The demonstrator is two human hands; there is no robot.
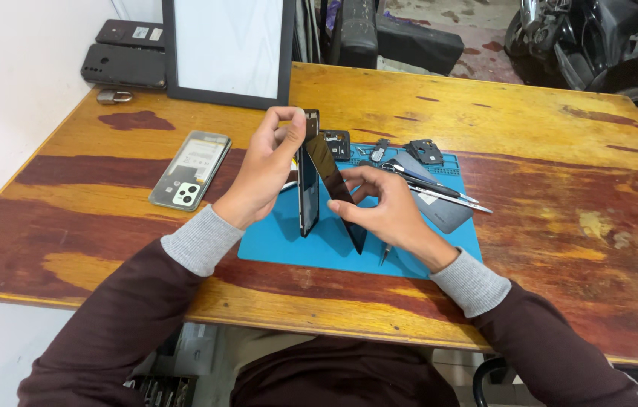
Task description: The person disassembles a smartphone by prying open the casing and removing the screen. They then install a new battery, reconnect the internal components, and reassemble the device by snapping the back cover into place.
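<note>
Head view looks down on a worn wooden table (pixel 530 143), its far left corner taken up by a black-framed panel (pixel 228 49) standing upright and two dark phones (pixel 124 54) stacked beside the wall. A blue work mat (pixel 289 241) lies at the middle, well clear of the near edge, with bare wood open to the right. On the mat's far side sit a grey phone back (pixel 439 209), tweezers (pixel 439 190) and small black parts (pixel 424 152), crowding the space behind the hands. A clear phone case (pixel 189 169) lies left of the mat. The left hand (pixel 262 169) grips the top of a phone frame (pixel 307 181) standing on end, long axis upright. The right hand (pixel 387 207) pinches the black screen panel (pixel 338 188), which leans away from the frame, lower end on the mat.
</note>
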